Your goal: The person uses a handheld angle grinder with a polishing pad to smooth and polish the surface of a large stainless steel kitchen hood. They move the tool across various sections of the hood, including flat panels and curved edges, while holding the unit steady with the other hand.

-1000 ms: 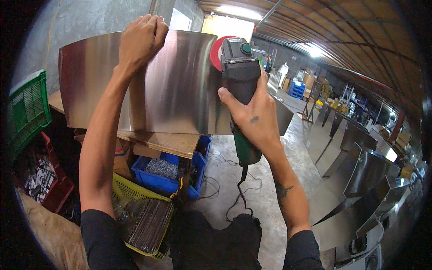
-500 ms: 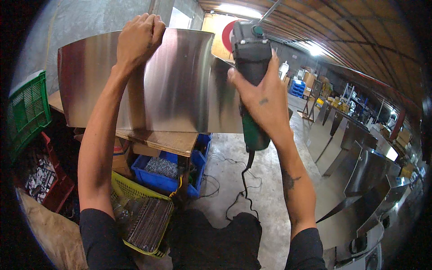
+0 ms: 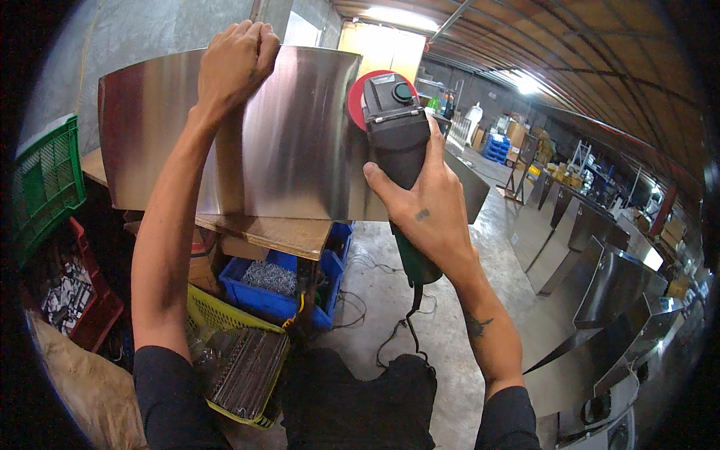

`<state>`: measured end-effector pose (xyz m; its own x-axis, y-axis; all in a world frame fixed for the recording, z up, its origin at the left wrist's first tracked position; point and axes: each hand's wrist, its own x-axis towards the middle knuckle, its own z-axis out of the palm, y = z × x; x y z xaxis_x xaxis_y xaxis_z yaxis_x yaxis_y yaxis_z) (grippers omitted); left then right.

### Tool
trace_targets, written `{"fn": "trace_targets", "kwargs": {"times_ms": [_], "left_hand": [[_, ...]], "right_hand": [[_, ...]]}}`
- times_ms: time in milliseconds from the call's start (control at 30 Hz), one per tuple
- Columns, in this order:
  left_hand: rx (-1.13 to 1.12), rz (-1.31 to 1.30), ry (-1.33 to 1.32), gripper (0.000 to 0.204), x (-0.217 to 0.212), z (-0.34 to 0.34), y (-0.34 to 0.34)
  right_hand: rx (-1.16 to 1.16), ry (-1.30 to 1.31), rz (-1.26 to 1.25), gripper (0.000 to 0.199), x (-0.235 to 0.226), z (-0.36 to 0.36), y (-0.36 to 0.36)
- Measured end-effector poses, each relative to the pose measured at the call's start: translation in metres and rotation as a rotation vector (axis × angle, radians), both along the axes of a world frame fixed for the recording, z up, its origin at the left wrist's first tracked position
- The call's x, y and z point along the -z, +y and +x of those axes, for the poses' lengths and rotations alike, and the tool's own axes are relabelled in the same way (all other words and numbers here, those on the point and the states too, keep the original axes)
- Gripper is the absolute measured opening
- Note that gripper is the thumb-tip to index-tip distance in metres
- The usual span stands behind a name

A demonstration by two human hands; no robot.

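Observation:
A shiny bent sheet-metal panel [image 3: 292, 135] stands on edge on a wooden workbench [image 3: 281, 236] in front of me. My left hand [image 3: 236, 67] is closed over its top edge. In my right hand [image 3: 435, 206] is a black and green angle grinder [image 3: 397, 142], held round its body with the cord hanging down. Its red disc [image 3: 357, 96] is at the panel's right-hand bend. Whether disc and metal touch, I cannot tell, since the grinder's head hides part of that spot.
Under the bench sit a blue bin [image 3: 319, 296] of small metal parts and a yellow-green basket [image 3: 199, 304] of dark flat pieces. A green crate [image 3: 49, 176] and a dark red bin [image 3: 101, 311] stand left. The power cord [image 3: 405, 322] trails over the floor. Bent metal panels [image 3: 615, 285] stand at right.
My right hand has brought the grinder down and slightly left, so the red disc sits lower by the panel's bend. My left hand stays on the top edge, almost unmoved.

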<state>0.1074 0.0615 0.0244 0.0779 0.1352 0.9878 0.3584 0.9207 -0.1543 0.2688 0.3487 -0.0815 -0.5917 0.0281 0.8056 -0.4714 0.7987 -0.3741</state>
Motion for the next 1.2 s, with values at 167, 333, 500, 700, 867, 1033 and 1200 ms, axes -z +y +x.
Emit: {"fn": "trace_targets", "kwargs": {"times_ms": [167, 333, 500, 700, 867, 1033, 1200], "left_hand": [[-0.004, 0.003, -0.001, 0.039, 0.0, 0.004, 0.002], [0.004, 0.002, 0.054, 0.04, -0.001, 0.0, 0.003], [-0.011, 0.001, 0.053, 0.041, -0.001, -0.003, 0.0], [-0.005, -0.004, 0.069, 0.041, -0.001, 0.0, 0.0], [-0.004, -0.002, 0.038, 0.04, 0.0, 0.001, -0.001], [0.049, 0.001, 0.025, 0.039, -0.002, -0.002, 0.0], [0.036, -0.007, 0.04, 0.04, -0.002, -0.004, 0.0]], "right_hand": [[-0.026, 0.012, -0.019, 0.102, -0.008, 0.0, -0.002], [-0.048, 0.086, -0.007, 0.101, -0.017, -0.005, -0.001], [-0.069, 0.143, 0.008, 0.104, -0.044, -0.019, 0.001], [-0.033, 0.197, -0.037, 0.104, -0.064, -0.019, 0.005], [0.022, 0.198, 0.043, 0.105, -0.028, -0.001, 0.01], [0.06, 0.094, 0.062, 0.106, -0.002, 0.007, 0.011], [0.077, 0.047, 0.067, 0.107, 0.003, 0.003, 0.009]]}}
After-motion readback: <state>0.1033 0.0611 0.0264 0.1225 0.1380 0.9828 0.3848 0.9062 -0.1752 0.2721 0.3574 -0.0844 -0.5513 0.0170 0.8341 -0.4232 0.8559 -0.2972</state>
